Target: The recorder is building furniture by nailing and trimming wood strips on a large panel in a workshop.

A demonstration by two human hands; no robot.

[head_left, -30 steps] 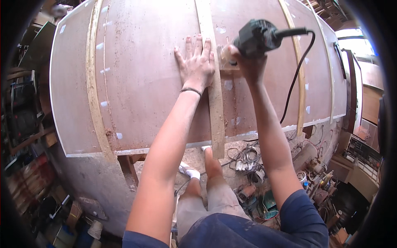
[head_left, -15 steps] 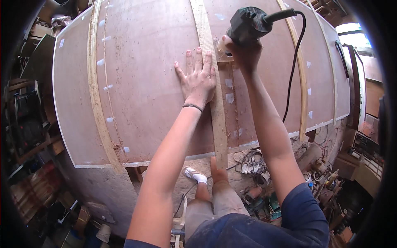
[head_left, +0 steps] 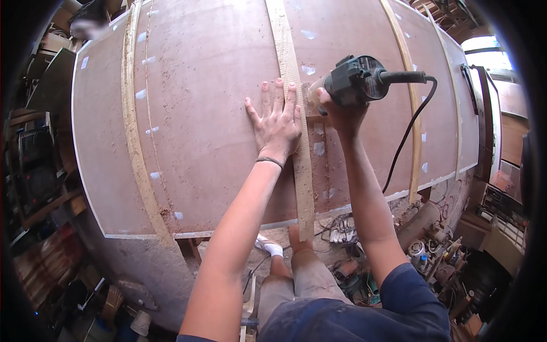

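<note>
My left hand [head_left: 278, 128] lies flat with spread fingers on the large reddish-brown panel [head_left: 211, 114], its right edge over the middle wooden strip [head_left: 305, 188]. To the right of that strip, my right hand [head_left: 345, 117] is wrapped around a dark green corded trim router [head_left: 359, 82]. The router is tilted, its motor end leaning right and its pale base close against the strip's right side. Its cutter is hidden by the base and my fingers. Sawdust [head_left: 326, 165] lies along the panel below it.
More wooden strips cross the panel, at the left [head_left: 132, 114] and the right [head_left: 407, 57]. A black power cord [head_left: 401, 151] loops down beside my right forearm. Tangled cables and tools [head_left: 421, 253] lie on the floor at right. Shelves with clutter [head_left: 37, 154] stand at left.
My right hand has drawn the router toward me along the strip. My left hand stays at the same place on the panel; the whole view has shifted slightly.
</note>
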